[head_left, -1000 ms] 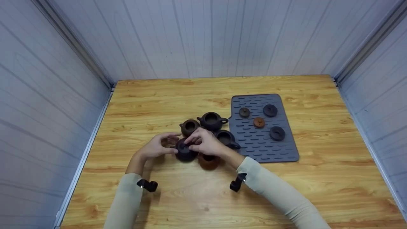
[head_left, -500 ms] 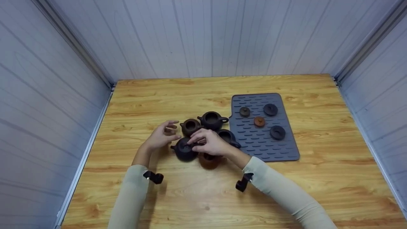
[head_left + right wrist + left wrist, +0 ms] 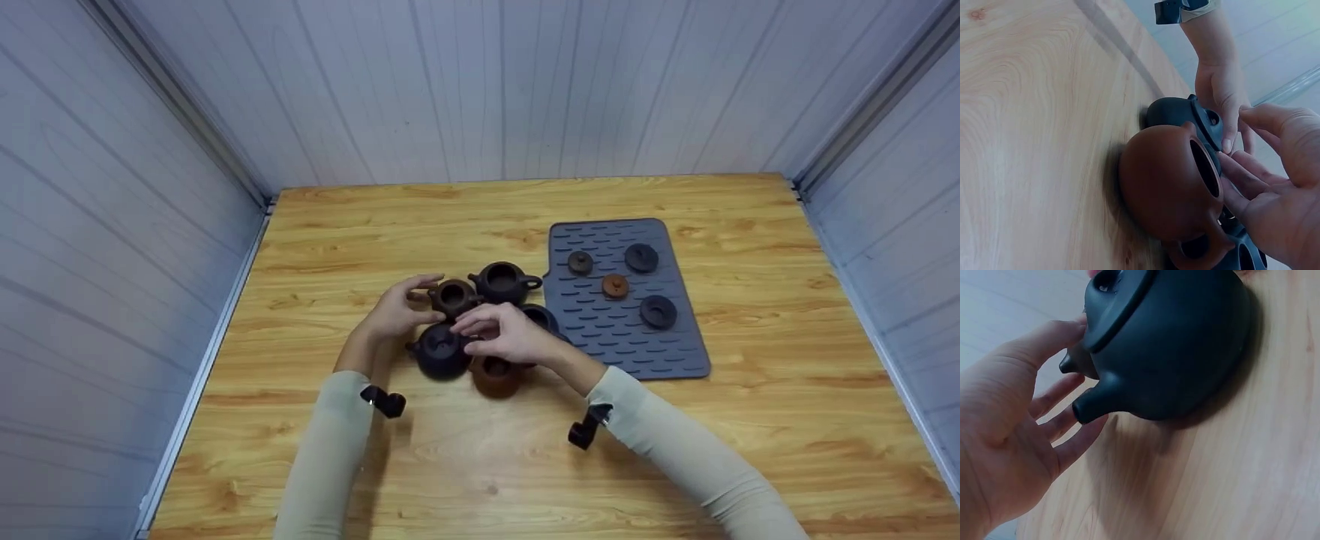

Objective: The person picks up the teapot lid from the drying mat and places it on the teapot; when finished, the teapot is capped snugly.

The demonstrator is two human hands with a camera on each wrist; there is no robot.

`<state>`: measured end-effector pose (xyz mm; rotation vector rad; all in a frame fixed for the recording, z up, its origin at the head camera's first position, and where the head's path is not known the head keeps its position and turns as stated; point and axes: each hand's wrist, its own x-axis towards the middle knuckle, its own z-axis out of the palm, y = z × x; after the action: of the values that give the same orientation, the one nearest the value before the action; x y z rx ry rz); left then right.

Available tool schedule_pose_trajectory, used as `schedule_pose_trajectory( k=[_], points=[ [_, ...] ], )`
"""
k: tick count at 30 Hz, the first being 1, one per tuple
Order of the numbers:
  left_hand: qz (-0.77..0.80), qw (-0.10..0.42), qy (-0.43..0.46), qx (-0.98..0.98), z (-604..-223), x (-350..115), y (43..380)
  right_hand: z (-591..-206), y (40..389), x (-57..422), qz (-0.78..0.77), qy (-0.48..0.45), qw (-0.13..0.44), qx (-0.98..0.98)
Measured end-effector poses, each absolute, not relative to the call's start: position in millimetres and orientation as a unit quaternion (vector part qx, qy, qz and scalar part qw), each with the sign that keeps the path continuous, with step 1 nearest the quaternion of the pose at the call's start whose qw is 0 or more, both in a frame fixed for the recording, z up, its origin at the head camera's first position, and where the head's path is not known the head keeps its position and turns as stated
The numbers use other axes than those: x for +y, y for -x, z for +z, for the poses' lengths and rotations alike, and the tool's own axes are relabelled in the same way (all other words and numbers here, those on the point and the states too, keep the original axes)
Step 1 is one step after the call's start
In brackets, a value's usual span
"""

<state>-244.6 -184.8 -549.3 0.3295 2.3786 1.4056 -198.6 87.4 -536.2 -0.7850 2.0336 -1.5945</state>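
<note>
A cluster of several teapots stands mid-table. The front left one, a black teapot, has its lid on. Behind it is a small brown teapot without a lid; my left hand is at its spout side, thumb and fingers spread. In the left wrist view the black teapot's spout is close to those fingers. My right hand hovers over the cluster with bent fingers, holding nothing, near the black teapot's lid. Lidless too are a reddish-brown teapot in front and two dark ones, one black teapot behind.
Right of the teapots lies a grey ribbed mat. On it rest a brown lid, an orange lid and two dark lids, one black lid nearest. White panel walls enclose the wooden table at the back and sides.
My left hand has left the lidded black teapot and moved up and right to the small brown one. My right hand has come off the black lid, shifting slightly right.
</note>
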Motion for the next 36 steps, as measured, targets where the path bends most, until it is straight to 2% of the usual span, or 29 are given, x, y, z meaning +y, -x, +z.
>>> schedule_pose_trajectory(
  k=[9,20,36],
  points=[
    [0.508,0.166,-0.133,0.834,-559.2,-180.6,252.4,-528.2,198.9,98.8,-0.587,0.261,0.227,0.732],
    [0.537,0.159,-0.126,0.819,-563.3,-180.0,251.2,-521.8,207.1,120.0,-0.595,0.253,0.205,0.735],
    [0.519,0.174,-0.128,0.827,-564.4,-182.0,255.0,-509.3,218.7,157.1,-0.589,0.208,0.192,0.757]
  ],
)
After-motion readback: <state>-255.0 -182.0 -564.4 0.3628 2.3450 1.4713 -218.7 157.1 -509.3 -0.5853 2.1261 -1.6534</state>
